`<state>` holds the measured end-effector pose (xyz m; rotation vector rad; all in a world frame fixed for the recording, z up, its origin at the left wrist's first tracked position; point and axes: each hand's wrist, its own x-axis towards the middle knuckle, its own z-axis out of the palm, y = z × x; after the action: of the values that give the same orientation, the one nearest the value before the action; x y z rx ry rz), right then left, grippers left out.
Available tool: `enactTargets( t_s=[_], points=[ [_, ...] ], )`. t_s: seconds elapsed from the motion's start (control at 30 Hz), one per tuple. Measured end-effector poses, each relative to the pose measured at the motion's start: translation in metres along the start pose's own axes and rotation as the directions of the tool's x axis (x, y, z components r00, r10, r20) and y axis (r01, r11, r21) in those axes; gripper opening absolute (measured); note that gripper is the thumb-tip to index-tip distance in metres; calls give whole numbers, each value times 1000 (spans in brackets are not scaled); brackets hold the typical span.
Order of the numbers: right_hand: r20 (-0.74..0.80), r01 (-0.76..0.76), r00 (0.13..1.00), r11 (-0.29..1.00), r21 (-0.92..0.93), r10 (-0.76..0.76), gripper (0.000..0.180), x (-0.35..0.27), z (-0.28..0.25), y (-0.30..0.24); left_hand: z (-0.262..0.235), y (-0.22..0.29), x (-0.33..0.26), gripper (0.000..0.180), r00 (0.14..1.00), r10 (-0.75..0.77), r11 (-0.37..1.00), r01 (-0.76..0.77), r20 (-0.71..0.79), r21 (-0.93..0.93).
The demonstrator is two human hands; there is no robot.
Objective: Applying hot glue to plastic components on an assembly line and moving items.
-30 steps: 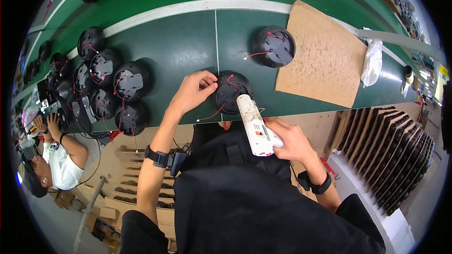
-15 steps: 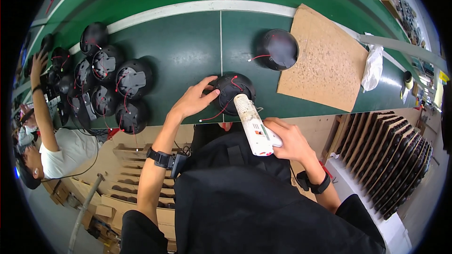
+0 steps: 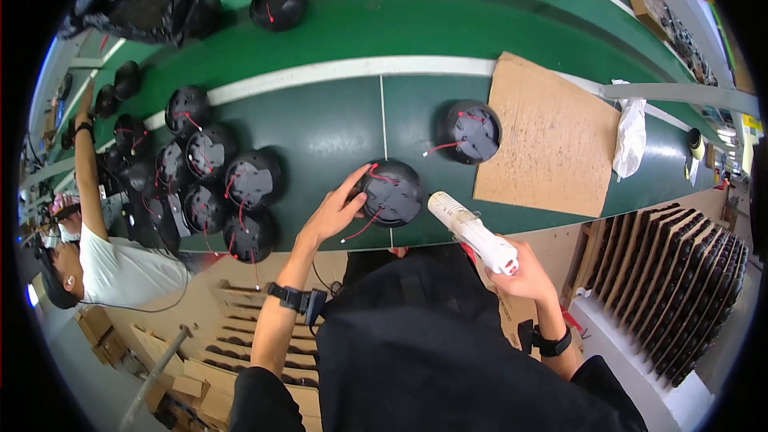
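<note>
A round black plastic housing [image 3: 398, 202] with red wires lies on the green table at the front middle, its ribbed inner side up. At its left edge my left hand [image 3: 330, 214] grips the rim with the fingertips and thumb. My right hand [image 3: 524, 274] is closed around a white gun-shaped tool [image 3: 474, 236]. The tool's stained barrel points up and left, apart from the housing's right side. Another black housing [image 3: 472, 133], also with red wires, rests farther right, against a cardboard sheet.
Several black housings [image 3: 254, 179] crowd the table's left side. The cardboard sheet [image 3: 548, 144] and a crumpled white bag [image 3: 630, 140] lie right. Black housings [image 3: 278, 6] sit on the green belt beyond. A co-worker's arm [image 3: 88, 168] reaches in at left. A loaded rack [image 3: 664, 288] stands right.
The tool in my right hand has drawn away from the housing, to the right. My left hand stays at the housing. A black plastic bag has come into view at the far left.
</note>
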<state>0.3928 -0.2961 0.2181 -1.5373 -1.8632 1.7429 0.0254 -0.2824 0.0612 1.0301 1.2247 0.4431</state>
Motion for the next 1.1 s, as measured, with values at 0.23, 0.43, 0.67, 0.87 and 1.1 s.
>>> enactTargets(
  t_s=[0.23,0.43,0.67,0.87,1.1],
  points=[
    [-445,-35,879,954,298,171,36,-3,-10,43,-17,3,15,59,946,-38,989,-9,-322,-145],
    [-699,-93,671,907,-411,-248,53,44,-69,143,-22,-3,26,65,966,-42,989,4,-254,-147],
    [-605,-380,796,756,-533,-28,67,103,-104,199,-1,16,27,117,938,251,797,-60,-239,601],
    [-625,-231,739,778,-584,-249,89,110,-82,159,33,43,33,136,827,359,735,35,-433,677],
    [-220,145,915,786,-601,-337,136,169,-55,99,60,52,41,128,717,429,824,-62,-550,563]
  ],
)
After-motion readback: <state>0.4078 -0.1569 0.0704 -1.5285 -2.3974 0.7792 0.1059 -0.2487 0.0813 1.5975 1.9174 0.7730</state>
